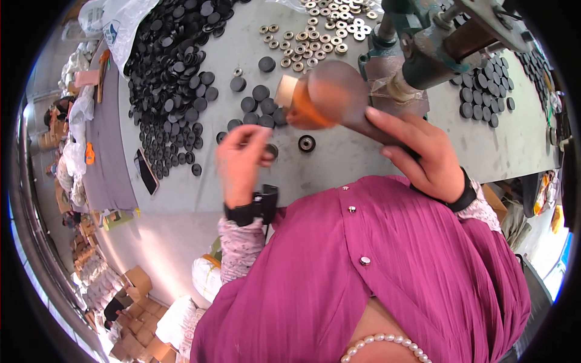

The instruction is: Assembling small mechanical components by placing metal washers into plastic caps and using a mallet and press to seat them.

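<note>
Right fingers (399,129) grip a round, cream-faced mallet (336,94); blurred left fingers (257,140) curl, hold unclear.

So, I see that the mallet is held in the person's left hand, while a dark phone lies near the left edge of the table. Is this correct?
Not quite: the head view shows the mallet held in the right hand, not the left. The dark phone does lie near the left edge of the table.

Wide fisheye view from the left of two head-worn cameras, facing steeply down, close over magenta shirt (417,254) and grey desk (472,151), cardboard boxes (139,281) farther off, lower left.
</note>
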Tool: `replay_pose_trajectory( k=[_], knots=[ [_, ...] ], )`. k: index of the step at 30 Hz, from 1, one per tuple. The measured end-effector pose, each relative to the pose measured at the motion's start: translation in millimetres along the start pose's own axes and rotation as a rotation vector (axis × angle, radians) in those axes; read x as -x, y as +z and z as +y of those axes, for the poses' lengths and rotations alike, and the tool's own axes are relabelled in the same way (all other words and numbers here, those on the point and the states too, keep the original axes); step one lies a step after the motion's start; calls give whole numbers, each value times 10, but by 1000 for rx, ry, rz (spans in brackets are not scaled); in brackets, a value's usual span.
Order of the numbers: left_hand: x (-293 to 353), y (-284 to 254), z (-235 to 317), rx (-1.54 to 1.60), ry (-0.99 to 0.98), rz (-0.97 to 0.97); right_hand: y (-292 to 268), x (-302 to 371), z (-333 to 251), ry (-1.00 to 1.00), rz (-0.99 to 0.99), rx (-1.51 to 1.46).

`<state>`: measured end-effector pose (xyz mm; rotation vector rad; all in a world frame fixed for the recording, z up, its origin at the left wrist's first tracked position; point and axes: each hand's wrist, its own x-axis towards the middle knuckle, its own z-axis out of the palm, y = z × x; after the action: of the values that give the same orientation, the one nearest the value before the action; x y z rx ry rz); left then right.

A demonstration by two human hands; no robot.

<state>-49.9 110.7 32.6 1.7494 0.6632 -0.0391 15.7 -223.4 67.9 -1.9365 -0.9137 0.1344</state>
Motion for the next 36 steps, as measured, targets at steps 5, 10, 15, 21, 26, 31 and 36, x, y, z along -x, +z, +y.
replay_pose_trajectory(
  k=[5,10,15,21,26,31,36],
  knots=[
    [-22,-775,-214,-128,42,277,158,182,114,45,-201,247],
    [320,-504,-559,-571,341,186,299,84,495,28,-50,-60],
    [362,-353,-572,-553,360,236,276,5,435,561,57,-720],
    [262,260,-197,30,-11,-148,277,24,431,548,9,-699],
    [134,478,-182,-61,6,-169,284,75,448,527,13,-691],
    [102,511,-124,-104,-79,-208,286,100,485,506,9,-700],
    [0,439,-102,-18,-187,-279,245,33,425,467,-46,-582]
  ],
)
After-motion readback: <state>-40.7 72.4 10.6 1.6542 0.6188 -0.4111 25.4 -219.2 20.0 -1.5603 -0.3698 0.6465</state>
